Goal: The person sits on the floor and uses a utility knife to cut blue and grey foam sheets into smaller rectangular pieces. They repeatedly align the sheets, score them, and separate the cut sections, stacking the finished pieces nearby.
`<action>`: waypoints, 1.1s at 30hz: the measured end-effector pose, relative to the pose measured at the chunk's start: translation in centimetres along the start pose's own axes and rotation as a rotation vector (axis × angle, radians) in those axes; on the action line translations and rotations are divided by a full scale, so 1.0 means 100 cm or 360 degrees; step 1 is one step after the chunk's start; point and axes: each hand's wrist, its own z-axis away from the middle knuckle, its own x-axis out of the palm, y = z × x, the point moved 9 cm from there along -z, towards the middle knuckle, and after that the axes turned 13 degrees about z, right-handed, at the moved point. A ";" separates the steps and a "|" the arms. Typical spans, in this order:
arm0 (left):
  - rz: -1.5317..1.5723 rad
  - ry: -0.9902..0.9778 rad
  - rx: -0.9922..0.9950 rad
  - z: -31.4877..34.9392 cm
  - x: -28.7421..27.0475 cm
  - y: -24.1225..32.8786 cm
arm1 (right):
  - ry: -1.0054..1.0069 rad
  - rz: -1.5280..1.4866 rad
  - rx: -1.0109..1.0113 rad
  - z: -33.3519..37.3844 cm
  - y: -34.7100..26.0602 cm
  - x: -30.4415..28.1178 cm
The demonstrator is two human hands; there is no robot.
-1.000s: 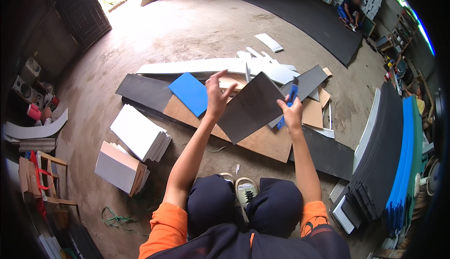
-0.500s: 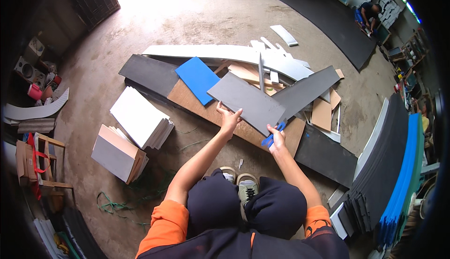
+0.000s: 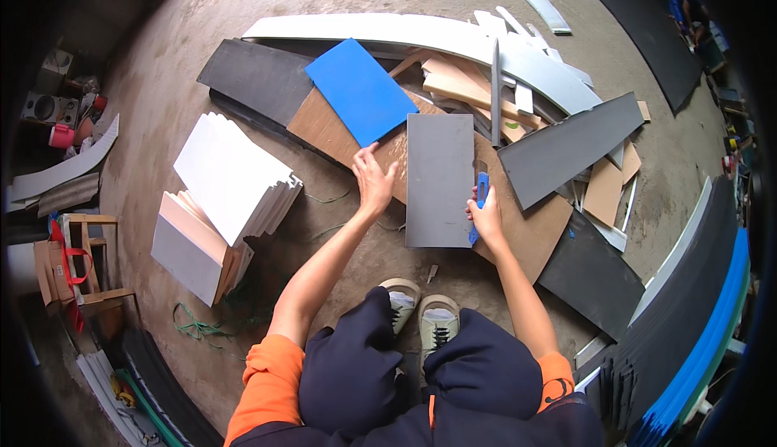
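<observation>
My left hand (image 3: pixel 374 181) is open, fingers apart, its fingertips at the lower corner of a blue sheet (image 3: pixel 362 91). Whether they touch it I cannot tell. In my right hand (image 3: pixel 487 219) is a blue utility knife (image 3: pixel 483 189), its tip pointing away from me. That hand is at the right edge of a grey rectangular board (image 3: pixel 439 180); whether its hidden fingers also grip the board does not show. Beneath lies a long brown board (image 3: pixel 316 127). Another grey strip (image 3: pixel 571 147) slants to the right over offcuts.
Left of me stand a stack of white sheets (image 3: pixel 235 173) and a pile of beige and grey pieces (image 3: pixel 190 249). White and tan scraps (image 3: pixel 465 91) lie beyond the brown board. Tall black and blue sheets (image 3: pixel 712 301) lean at the right. A person (image 3: pixel 694 19) is far right.
The grey board has turned from slanted to nearly upright in view and come nearer. My left hand has left it and moved toward the blue sheet. The knife remains in my right hand.
</observation>
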 end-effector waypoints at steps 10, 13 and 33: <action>-0.0349 0.0545 -0.0749 -0.081 -0.044 -0.057 | 0.0373 0.1100 -0.0365 -0.016 -0.035 0.009; -0.0309 0.0488 -0.1086 -0.088 -0.032 -0.066 | 0.0439 0.1191 -0.0435 -0.013 -0.034 0.006; 0.1312 0.0145 -0.0163 -0.038 -0.111 -0.026 | -0.0191 0.1361 -0.1003 0.081 -0.074 0.046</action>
